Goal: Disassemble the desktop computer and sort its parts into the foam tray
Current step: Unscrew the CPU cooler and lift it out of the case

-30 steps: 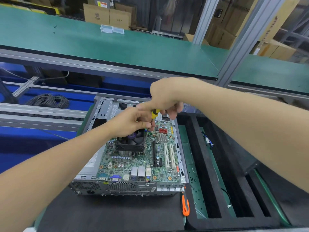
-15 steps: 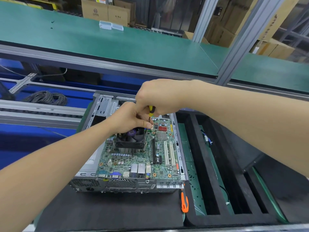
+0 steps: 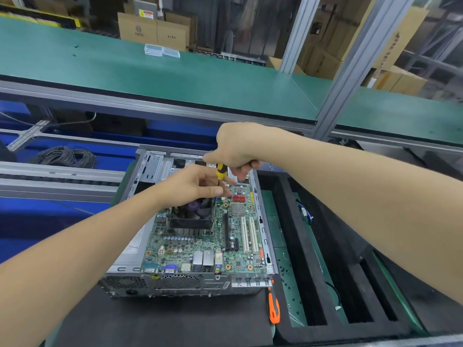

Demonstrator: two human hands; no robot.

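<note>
Above cooler fan (image 3: 193,217): right hand (image 3: 238,146) fingers clench yellow screwdriver (image 3: 220,172) handle; left hand (image 3: 191,187) fingers pinch its shaft below.

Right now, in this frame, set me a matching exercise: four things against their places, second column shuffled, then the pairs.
1 yellow-handled screwdriver
2 orange-handled screwdriver
3 cooler fan
4 cable coil

A on the motherboard, below the left hand
B far left, on the blue surface
C gripped by the right hand
D beside the case's near right corner

Pairs: 1-C, 2-D, 3-A, 4-B.
</note>
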